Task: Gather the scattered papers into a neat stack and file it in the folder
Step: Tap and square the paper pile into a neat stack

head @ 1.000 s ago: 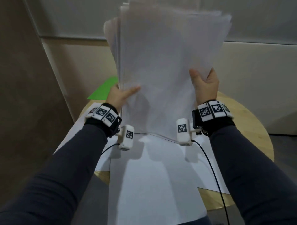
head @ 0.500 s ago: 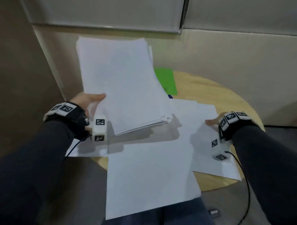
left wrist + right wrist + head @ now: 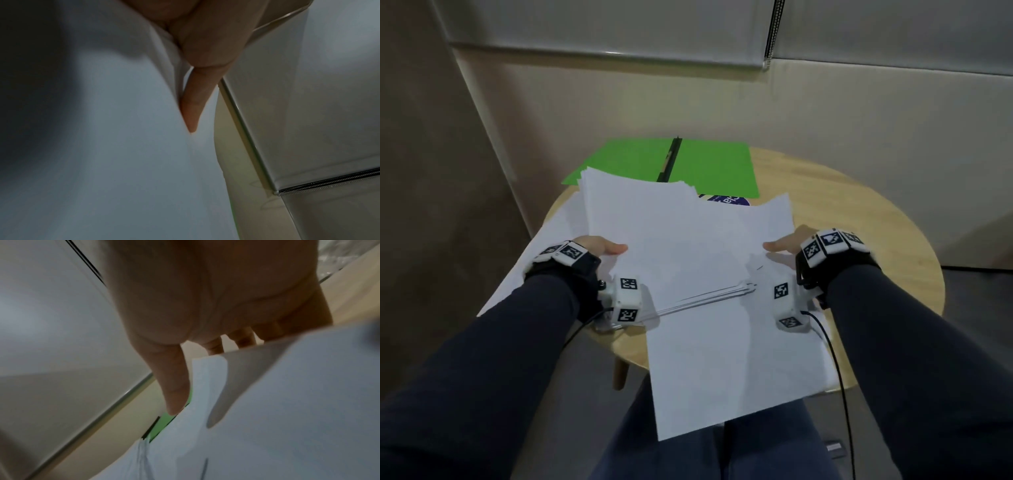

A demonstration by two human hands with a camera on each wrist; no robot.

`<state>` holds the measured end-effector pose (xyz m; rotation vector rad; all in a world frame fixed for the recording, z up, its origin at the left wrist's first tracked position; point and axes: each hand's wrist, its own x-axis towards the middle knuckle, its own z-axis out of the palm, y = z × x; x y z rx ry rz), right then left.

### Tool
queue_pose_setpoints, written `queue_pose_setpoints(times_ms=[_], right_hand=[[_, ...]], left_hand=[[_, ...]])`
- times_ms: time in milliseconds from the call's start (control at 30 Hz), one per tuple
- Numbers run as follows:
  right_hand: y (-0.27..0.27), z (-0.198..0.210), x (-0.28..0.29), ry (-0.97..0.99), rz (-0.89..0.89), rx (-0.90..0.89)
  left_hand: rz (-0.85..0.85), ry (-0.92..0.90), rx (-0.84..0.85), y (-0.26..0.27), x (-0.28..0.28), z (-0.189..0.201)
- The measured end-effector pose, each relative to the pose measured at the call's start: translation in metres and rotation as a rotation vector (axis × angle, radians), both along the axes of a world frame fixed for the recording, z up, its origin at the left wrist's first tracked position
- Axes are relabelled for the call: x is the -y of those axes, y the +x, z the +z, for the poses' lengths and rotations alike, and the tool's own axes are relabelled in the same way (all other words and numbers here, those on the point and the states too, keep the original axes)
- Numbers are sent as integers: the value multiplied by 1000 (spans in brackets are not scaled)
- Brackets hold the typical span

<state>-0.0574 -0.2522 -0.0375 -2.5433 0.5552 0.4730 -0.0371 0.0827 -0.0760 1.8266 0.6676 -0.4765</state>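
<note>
A thick stack of white papers [image 3: 654,222] hangs tilted over the round wooden table [image 3: 859,222]. My left hand [image 3: 606,248] grips its left edge, thumb on top; the left wrist view shows that thumb [image 3: 193,105] lying on the stack [image 3: 102,146]. My right hand [image 3: 780,245] holds a single sheet [image 3: 763,219] against the stack's right side. Its fingers are under the sheet [image 3: 287,402] and its thumb [image 3: 174,386] is over the edge. The green folder [image 3: 715,164] lies open at the table's far side, a black clasp along its spine.
A large loose sheet [image 3: 722,359] overhangs the table's near edge above my knees. Another sheet [image 3: 524,274] lies at the left under my left wrist. A round blue label [image 3: 726,199] peeks out by the folder. Walls and a roller blind close the far side.
The stack has come down from my left side to the middle over the table. My right hand has lifted a sheet off the table's right side and brought it to the stack.
</note>
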Motion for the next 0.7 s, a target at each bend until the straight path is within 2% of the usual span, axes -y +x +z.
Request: queue_pose_setpoints(times_ms=[67, 133, 233, 367, 433, 533, 567, 700], right_hand=[[6, -4, 2, 164, -73, 30], [12, -8, 8, 220, -76, 18], [35, -30, 32, 80, 49, -23], [58, -59, 51, 66, 167, 61], [46, -50, 49, 26, 135, 75], [7, -10, 38, -88, -46, 23], [-1, -1, 39, -132, -51, -3], [1, -7, 48, -37, -92, 60]], left_hand=[[6, 9, 11, 15, -6, -17], [27, 23, 21, 9, 2, -10], [45, 59, 51, 2, 14, 0], [47, 69, 60, -3, 19, 7], [42, 25, 51, -1, 16, 6], [85, 7, 29, 1, 1, 5], [94, -11, 14, 2, -4, 4], [100, -27, -38, 28, -31, -29]])
